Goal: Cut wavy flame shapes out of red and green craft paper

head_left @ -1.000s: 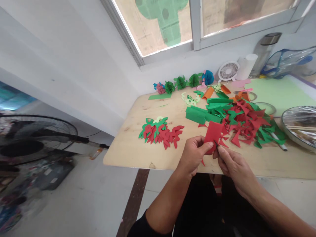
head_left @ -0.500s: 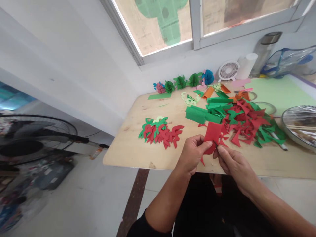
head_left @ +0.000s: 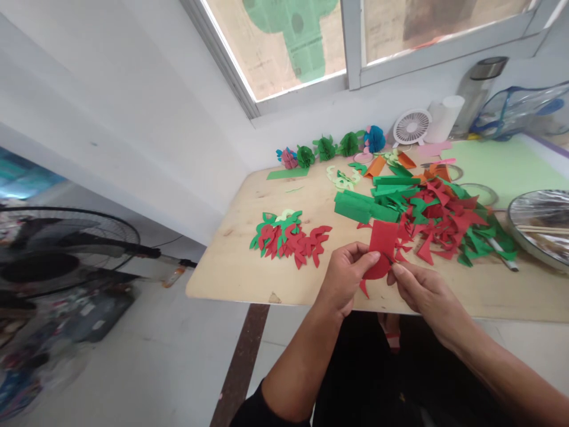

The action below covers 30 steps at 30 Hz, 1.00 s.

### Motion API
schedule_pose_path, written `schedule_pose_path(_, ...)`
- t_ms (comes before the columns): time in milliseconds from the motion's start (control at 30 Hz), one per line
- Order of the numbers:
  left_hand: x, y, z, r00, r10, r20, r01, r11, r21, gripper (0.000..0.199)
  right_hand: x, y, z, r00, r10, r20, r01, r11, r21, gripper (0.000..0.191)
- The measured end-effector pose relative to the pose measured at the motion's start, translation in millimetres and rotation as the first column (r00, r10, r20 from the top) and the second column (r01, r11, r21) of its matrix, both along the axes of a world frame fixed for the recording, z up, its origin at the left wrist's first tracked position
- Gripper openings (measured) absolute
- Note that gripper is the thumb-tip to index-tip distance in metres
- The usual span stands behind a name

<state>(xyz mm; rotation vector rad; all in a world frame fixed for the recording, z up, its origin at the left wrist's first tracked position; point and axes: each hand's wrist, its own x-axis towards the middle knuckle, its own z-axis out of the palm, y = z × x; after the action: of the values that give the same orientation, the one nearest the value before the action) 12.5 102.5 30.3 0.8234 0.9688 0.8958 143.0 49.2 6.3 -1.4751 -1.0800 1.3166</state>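
A piece of red paper (head_left: 383, 238) is pinched between the thumb and fingers of my left hand (head_left: 349, 274). My right hand (head_left: 420, 287) is closed at the paper's right edge, around a small dark tool, perhaps scissors, whose tip lies against the paper; the rest of it is hidden by the fingers. Just beyond my hands lies a heap of red paper scraps (head_left: 448, 222), with folded green paper pieces (head_left: 355, 205) to its left. Cut red shapes (head_left: 296, 244) and green shapes (head_left: 288, 223) are piled together on the left part of the table.
The wooden table (head_left: 222, 261) has its front edge below my hands. Paper honeycomb figures (head_left: 326, 148) line the wall. A small white fan (head_left: 412, 127), a bottle (head_left: 482, 89) and a foil-covered bowl (head_left: 544, 228) stand right. A large black fan (head_left: 57, 261) is at left.
The red paper has tilted slightly and its lower part has shifted a little left. My right hand and the dark tip have moved slightly at the paper's right edge.
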Motion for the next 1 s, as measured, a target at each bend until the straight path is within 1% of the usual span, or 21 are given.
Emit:
schedule_pose_path(100,-0.2,0.4,1.1,0.999,0.047,-0.009,-0.047,0.999,-0.002,0.020,2.1,0.5,0.8,1.000,0.009,0.012,-0.009,1.000,-0.014,0.045)
schedule_pose_path(267,-1.1,2.0,-1.2,1.000,0.027,0.002,-0.027,0.998,-0.048,0.023,5.5,-0.2,1.6,0.999,0.029,0.046,-0.028,1.000,-0.009,0.044)
schedule_pose_path(400,-1.6,1.4,-4.5,0.995,-0.010,0.100,0.023,0.991,-0.129,0.025,5.2,-2.6,0.7,1.000,0.017,-0.021,-0.017,1.000,-0.001,0.044)
schedule_pose_path(500,-0.3,-2.0,-6.6,0.983,-0.039,0.177,0.069,0.984,-0.165,0.026,4.0,-4.6,-0.7,0.997,-0.003,-0.071,0.005,1.000,0.025,0.046)
schedule_pose_path(633,3.2,-8.4,-7.9,0.971,-0.037,0.235,0.086,0.976,-0.199,0.027,3.5,-5.9,-3.3,0.991,-0.018,-0.130,0.023,0.999,0.037,0.045)
schedule_pose_path(733,5.6,-12.5,-6.7,0.976,-0.034,0.213,0.076,0.978,-0.194,0.026,3.3,-6.1,-4.7,0.983,-0.024,-0.185,0.031,0.999,0.032,0.041)
schedule_pose_path(800,7.1,-14.5,-5.0,0.984,-0.012,0.176,0.044,0.982,-0.182,0.023,2.8,-6.3,-4.8,0.979,-0.018,-0.205,0.025,0.999,0.030,0.039)
schedule_pose_path(900,10.2,-16.9,-2.8,0.991,0.033,0.129,-0.013,0.988,-0.155,0.022,1.5,-6.5,-4.5,0.980,-0.007,-0.201,0.014,0.999,0.035,0.039)
schedule_pose_path(1000,14.0,-18.8,-1.5,0.994,0.053,0.096,-0.042,0.992,-0.119,0.021,0.2,-6.8,-5.5,0.982,-0.026,-0.190,0.034,0.999,0.039,0.041)
